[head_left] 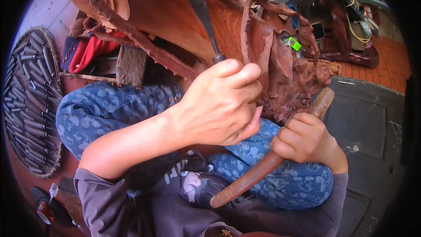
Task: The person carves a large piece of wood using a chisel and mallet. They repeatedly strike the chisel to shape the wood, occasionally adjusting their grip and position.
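Observation:
My left hand (223,98) is closed round the handle of a carving chisel (205,23), whose flared dark blade points up and away from me. The blade lies in front of a large reddish-brown wood carving (171,19) with carved petals, thorny stems and leaves; whether it touches the wood I cannot tell. In my right hand (302,138) a curved, smooth wooden club (250,183) is gripped near its upper part. It slants from the carving's lower right side down across my lap, apart from the chisel.
A round basket (58,160) full of dark-handled chisels stands at the left. Beside the carving are a wooden block (130,66) and a red and blue cloth (90,52). A bright green device (294,44) lies beyond. A dark panel (359,127) is at the right; a red cup (45,213) sits lower left.

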